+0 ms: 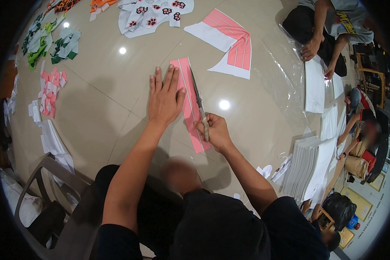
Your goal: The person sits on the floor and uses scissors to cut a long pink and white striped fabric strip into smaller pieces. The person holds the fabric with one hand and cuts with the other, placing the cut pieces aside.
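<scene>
A long pink strip with white lines [189, 110] lies on the tiled floor in front of me, slanting from upper left to lower right. My left hand [164, 102] rests flat on its upper left part, fingers stretched out. In my right hand [216, 132] is a pair of scissors [196, 89], gripped by handles that look wrapped in something pale. The dark blades point away from me along the strip's right edge. Whether they touch it I cannot tell. Beyond lies a bent pink-and-white striped sheet piece [238, 45].
Paw-print pieces [154, 15] and green scraps [66, 47] lie farther off; pink scraps [52, 89] are at left. A chair [69, 177] stands lower left. At right are a stack of white sheets [307, 164], clear plastic [281, 78] and another person's hand [310, 48].
</scene>
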`<state>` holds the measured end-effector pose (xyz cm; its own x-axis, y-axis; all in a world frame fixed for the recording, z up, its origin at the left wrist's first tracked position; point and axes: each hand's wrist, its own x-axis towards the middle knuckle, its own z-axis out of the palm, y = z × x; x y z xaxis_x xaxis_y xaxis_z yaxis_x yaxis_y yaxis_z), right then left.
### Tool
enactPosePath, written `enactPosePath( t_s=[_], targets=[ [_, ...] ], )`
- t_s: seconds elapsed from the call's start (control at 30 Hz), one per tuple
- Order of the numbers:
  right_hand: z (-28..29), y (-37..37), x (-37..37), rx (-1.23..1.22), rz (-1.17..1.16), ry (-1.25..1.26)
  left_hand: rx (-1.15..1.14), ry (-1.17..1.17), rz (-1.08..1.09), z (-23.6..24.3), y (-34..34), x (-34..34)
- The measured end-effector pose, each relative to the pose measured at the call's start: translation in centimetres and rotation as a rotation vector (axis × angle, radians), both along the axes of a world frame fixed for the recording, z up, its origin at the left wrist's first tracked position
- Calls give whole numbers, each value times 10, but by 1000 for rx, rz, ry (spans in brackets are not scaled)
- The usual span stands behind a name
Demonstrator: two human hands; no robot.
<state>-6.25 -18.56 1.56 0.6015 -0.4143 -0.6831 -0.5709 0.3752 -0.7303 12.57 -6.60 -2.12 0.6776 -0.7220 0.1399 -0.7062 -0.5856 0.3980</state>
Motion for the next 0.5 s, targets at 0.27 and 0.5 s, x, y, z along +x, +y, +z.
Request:
enactPosePath(
  t_s=[0.27, 0.5],
  targets=[
    [3, -2, 1, 45, -18, -18, -4, 10, 2, 0, -1, 0],
    [6, -2, 6, 16, 3, 13, 13, 15, 9, 0, -1, 0]
  ],
)
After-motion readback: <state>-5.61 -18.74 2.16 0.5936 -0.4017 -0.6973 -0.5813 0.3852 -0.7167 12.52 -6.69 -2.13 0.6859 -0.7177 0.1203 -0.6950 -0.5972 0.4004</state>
